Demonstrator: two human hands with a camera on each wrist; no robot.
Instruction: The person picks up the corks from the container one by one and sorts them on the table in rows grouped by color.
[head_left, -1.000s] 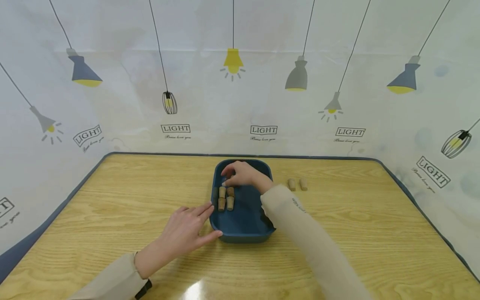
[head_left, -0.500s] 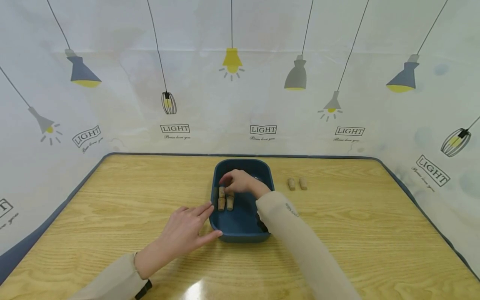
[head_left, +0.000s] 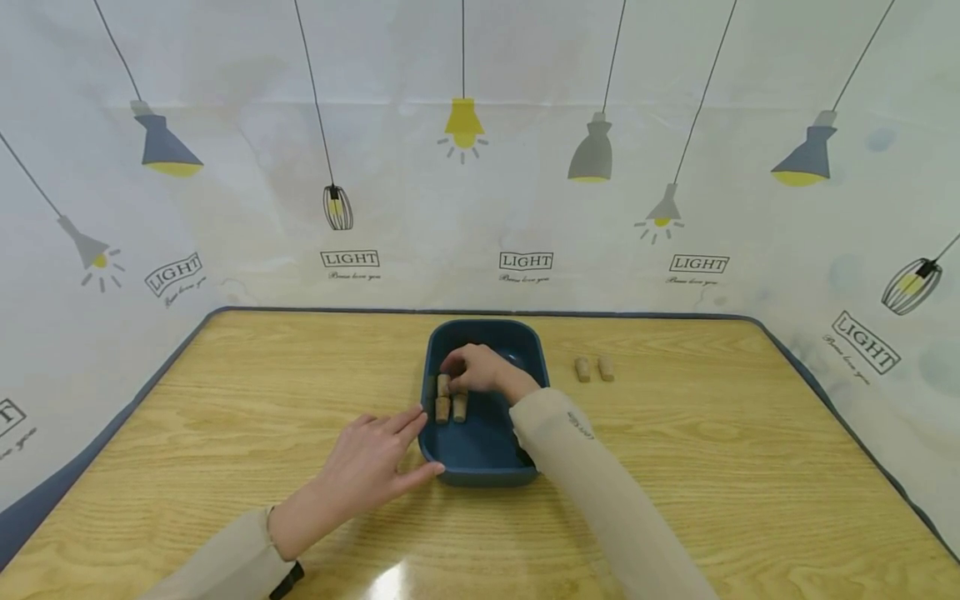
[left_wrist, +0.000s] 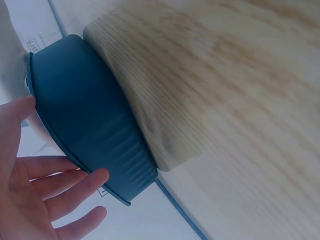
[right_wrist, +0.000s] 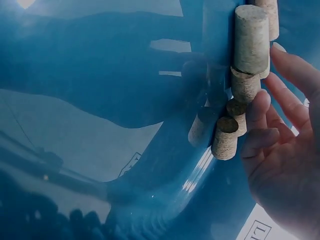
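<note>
A deep blue tray [head_left: 487,477] stands on the table, with tapered corks lying in rows along its left side. My right hand [head_left: 480,368] reaches into it. In the right wrist view its thumb and a finger close on a pale cork [right_wrist: 265,70] largely hidden behind a nearer cork [right_wrist: 251,42]. Its other fingers curl beside two corks farther along, one of them a short cork [right_wrist: 225,142]. My left hand [head_left: 371,454] touches the tray's near left rim, fingers extended; in the left wrist view thumb and fingertips rest along the rim.
Two loose corks, a left one [head_left: 582,369] and a right one [head_left: 606,368], stand on the wooden table [head_left: 712,467] right of the tray. A white lamp-print backdrop [head_left: 420,200] rises behind and along both sides.
My right hand has come slightly nearer inside the tray, from beyond the corks to over the far right one, partly covering it. The left hand stays at the rim.
</note>
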